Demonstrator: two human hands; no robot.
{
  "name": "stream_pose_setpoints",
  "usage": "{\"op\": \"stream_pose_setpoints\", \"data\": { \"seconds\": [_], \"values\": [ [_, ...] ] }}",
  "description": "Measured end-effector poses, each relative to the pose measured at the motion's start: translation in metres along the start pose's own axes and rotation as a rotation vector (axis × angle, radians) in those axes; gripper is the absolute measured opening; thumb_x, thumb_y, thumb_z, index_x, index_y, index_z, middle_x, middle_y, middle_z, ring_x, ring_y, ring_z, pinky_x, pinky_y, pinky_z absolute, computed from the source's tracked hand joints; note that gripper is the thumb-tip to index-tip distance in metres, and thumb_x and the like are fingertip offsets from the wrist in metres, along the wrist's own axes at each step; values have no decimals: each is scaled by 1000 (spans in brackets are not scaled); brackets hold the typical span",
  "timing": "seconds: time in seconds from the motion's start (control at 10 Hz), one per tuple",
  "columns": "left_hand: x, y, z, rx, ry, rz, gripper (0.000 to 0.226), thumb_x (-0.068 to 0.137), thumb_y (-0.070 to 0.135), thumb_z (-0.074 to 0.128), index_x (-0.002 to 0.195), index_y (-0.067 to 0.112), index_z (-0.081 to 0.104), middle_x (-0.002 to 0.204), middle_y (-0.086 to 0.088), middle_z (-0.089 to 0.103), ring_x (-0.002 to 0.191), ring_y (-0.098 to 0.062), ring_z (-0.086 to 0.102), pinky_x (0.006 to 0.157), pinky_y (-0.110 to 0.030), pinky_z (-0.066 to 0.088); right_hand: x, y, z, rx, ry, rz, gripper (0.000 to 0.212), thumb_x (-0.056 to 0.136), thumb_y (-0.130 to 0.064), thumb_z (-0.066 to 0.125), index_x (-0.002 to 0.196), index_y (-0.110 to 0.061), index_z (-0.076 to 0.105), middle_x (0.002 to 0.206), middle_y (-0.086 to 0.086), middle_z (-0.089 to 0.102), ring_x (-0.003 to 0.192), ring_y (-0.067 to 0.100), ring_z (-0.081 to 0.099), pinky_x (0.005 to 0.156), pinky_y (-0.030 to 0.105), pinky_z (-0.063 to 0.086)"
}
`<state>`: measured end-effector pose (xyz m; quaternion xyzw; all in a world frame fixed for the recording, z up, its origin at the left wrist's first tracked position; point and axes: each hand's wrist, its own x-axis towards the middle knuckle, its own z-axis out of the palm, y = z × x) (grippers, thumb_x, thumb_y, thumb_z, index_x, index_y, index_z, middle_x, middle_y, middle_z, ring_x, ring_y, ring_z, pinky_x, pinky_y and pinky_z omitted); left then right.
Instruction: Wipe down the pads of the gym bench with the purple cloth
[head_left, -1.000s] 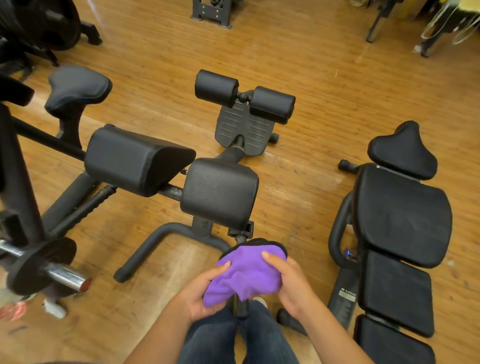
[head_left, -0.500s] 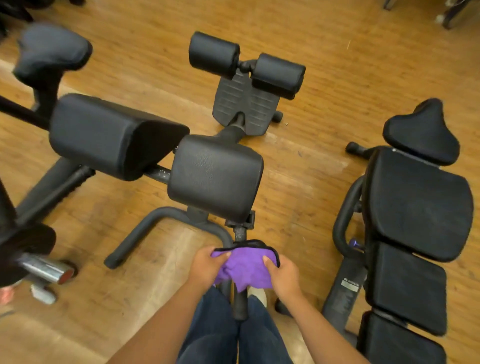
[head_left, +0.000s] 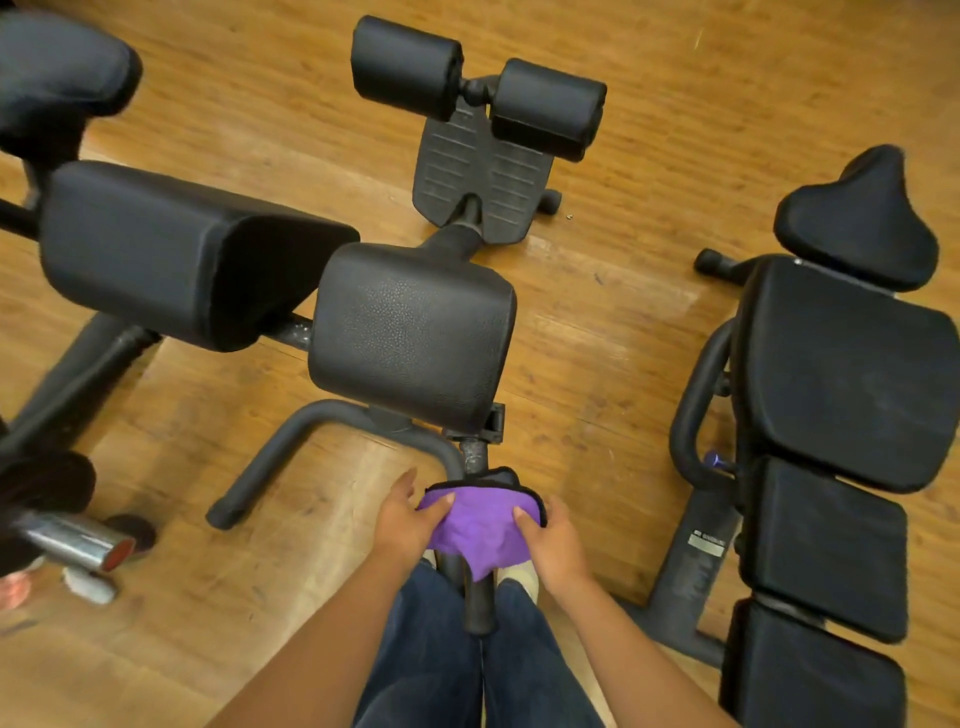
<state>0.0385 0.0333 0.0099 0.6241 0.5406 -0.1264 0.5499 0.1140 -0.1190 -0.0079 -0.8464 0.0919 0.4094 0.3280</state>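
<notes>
Down at the bottom centre of the head view, the purple cloth (head_left: 480, 530) was a bright violet, soft-looking rag, bunched and draped over a small black pad (head_left: 493, 477) of the gym bench (head_left: 415, 332), one corner hanging down toward the person's jeans (head_left: 431, 649). Only the dark rim of that pad showed past the cloth's top edge. The left hand (head_left: 402, 525) sat at the cloth's 9 o'clock edge, thumb curled onto the fabric and pinching it; the right hand (head_left: 553, 545) sat at the 3 o'clock edge, thumb likewise pressed into the cloth and fingers wrapped round the pad's side. So the cloth lay between the two hands, held at both ends.

At 12 o'clock from the cloth stood the bench's large textured black pad, with its footplate (head_left: 480, 187) and twin roller pads (head_left: 478, 83) further out in the same direction. A second wide pad (head_left: 171, 254) lay toward 10 o'clock. At 3 o'clock, well apart, was a separate black padded bench (head_left: 841, 374). At 9 o'clock a chrome barbell end (head_left: 78, 540) jutted in over the wooden floor (head_left: 623, 322). The bench's black frame tube (head_left: 475, 592) ran down between the person's legs, under the cloth
</notes>
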Motion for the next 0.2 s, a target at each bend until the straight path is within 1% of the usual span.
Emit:
{"op": "stream_pose_setpoints", "data": {
  "seconds": [0.1, 0.2],
  "values": [
    [-5, -3, -3, 67, 11, 46, 77, 85, 30, 64, 148, 14, 22, 149, -9, 34, 132, -29, 38, 104, -35, 35, -8, -4, -5, -76, 76, -79, 75, 89, -37, 57, 148, -13, 17, 151, 6, 30, 136, 26, 33, 108, 37, 31],
    [-13, -4, -9, 41, 31, 117, 53, 90, 24, 57, 138, 9, 41, 139, -9, 47, 126, -27, 45, 98, -29, 37, -15, -7, -8, -23, 62, -172, 68, 92, -37, 52, 148, -19, 18, 151, 1, 29, 137, 21, 31, 108, 34, 30]
  ]
}}
